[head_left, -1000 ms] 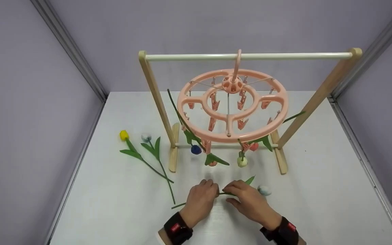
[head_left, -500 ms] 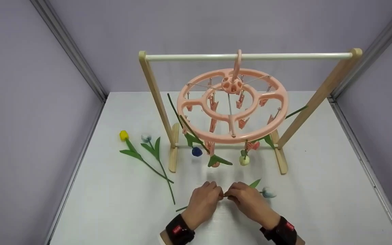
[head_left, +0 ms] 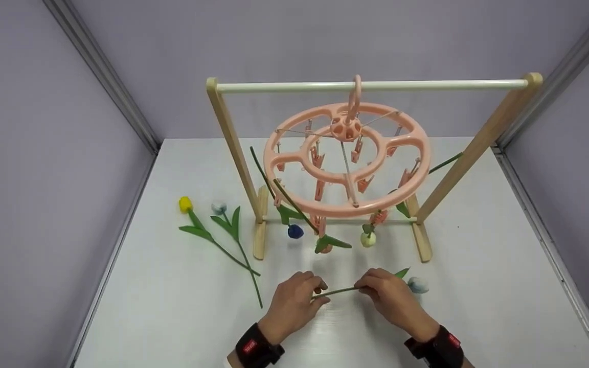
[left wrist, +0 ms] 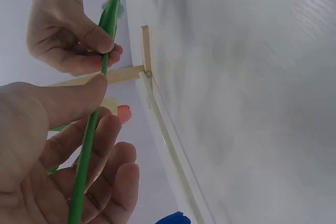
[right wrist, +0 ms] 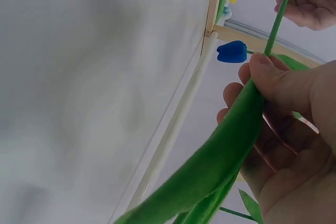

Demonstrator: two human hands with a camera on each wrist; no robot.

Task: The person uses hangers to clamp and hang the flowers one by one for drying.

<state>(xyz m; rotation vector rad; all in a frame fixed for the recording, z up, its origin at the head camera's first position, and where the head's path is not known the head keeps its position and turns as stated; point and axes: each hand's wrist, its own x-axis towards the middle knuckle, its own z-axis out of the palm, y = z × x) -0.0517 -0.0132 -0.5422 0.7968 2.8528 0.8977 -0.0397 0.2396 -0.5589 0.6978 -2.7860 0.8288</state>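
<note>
An artificial tulip with a pale blue-white bloom lies level between both hands in the head view, bloom to the right. My right hand pinches its stem just below the green leaf. Farther down the stem, my left hand holds it between thumb and fingers, the other fingers loosely bent. Past the hands, a pink round clip hanger carries several tulips upside down. Among them are a blue tulip and a pale yellow one.
A wooden stand with a white rod bears the hanger. On the white table at left, a yellow tulip and another pale blue tulip lie with crossed stems. Walls enclose the back and sides.
My hands were close together and have moved apart along the stem, the tulip shifting right with my right hand. The hanger has turned slightly, its hung tulips swinging a little.
</note>
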